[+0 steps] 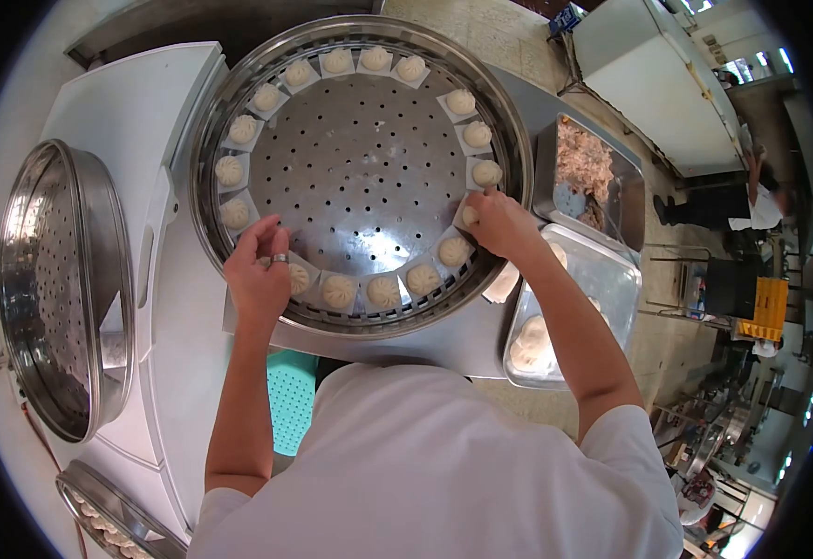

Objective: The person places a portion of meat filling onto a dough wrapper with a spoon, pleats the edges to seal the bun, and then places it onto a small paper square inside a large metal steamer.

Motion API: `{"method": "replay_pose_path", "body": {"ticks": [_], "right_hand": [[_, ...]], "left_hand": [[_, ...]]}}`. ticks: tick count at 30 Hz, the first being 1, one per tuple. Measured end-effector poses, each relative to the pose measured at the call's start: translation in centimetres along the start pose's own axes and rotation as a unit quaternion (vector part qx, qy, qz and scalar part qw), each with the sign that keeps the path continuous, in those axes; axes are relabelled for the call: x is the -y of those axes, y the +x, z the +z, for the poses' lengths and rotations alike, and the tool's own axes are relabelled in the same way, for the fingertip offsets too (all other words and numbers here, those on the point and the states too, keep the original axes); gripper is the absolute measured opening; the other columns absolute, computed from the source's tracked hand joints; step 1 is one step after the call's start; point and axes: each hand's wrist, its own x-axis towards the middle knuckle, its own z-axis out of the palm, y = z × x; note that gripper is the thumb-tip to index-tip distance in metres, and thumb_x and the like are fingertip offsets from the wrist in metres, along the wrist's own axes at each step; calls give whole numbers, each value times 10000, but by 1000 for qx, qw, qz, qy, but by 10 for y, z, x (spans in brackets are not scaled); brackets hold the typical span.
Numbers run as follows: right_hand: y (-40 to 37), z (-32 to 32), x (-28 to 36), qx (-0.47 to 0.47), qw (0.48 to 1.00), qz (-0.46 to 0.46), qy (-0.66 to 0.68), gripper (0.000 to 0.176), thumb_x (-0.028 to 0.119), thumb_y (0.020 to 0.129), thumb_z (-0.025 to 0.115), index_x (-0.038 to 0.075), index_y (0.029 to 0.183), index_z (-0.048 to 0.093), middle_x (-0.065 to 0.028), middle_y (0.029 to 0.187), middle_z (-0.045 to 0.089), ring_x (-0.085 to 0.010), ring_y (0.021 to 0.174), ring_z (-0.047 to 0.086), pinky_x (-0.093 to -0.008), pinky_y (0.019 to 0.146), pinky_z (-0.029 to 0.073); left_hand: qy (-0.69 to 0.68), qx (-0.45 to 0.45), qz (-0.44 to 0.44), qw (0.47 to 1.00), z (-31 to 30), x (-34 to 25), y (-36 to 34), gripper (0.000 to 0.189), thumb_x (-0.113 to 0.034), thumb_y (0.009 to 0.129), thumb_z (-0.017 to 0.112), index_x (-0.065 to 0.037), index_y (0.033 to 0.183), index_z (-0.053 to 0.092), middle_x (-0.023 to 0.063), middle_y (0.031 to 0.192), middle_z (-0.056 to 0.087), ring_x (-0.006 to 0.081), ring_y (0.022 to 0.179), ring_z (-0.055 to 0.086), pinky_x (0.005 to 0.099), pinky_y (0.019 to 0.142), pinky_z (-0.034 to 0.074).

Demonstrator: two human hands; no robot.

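A big round metal steamer tray (350,158) with a perforated base has several pleated buns on paper squares around its inside edge. At the tray's lower left, my left hand (259,270), wearing a ring, has its fingers curled beside a bun (298,279); whether they hold anything is hidden. My right hand (504,224) is at the tray's right edge, its fingers closed on a small bun (470,215). Just above it sits another bun (486,173), and below it one more (454,251).
Right of the steamer are a metal pan of minced filling (583,158) and a shallow tray with dough pieces (532,345). Another perforated steamer (61,279) stands at the left. A green stool (292,401) is below. Another person (718,205) is at the far right.
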Motion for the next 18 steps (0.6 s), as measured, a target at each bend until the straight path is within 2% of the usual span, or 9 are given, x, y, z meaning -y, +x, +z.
{"method": "replay_pose_path", "body": {"ticks": [2,8,11,18], "right_hand": [[-1,-6,3,15,1000,6,3,280,103,839,676,20,1106,690,-237,1125,668,-416,1061,694,-495,894,582],[20,-44,-18,-131,989,13,71,403,112,786,687,27,1179,713,-229,1137,673,-406,1051,682,-474,940,556],[41,-44,-32,-114,991,10,74,413,90,771,690,35,1179,715,-232,1134,676,-411,1050,678,-472,942,553],[66,-24,-40,-7,1000,-6,12,377,65,790,677,46,1164,725,-221,1150,695,-399,1099,676,-469,958,551]], "left_hand": [[3,0,1,1000,0,-1,0,237,-68,968,697,-8,1197,700,95,961,750,151,841,712,297,797,559],[9,-4,-13,1000,0,-4,-1,237,-58,964,699,-11,1196,704,100,959,748,156,852,709,301,808,561],[5,-2,-5,1000,1,-2,0,236,-58,964,700,-11,1195,706,99,953,744,155,852,706,303,805,561],[7,-6,-3,1000,0,-4,-1,233,-58,963,704,-8,1191,708,93,940,737,148,829,695,299,790,558]]}}
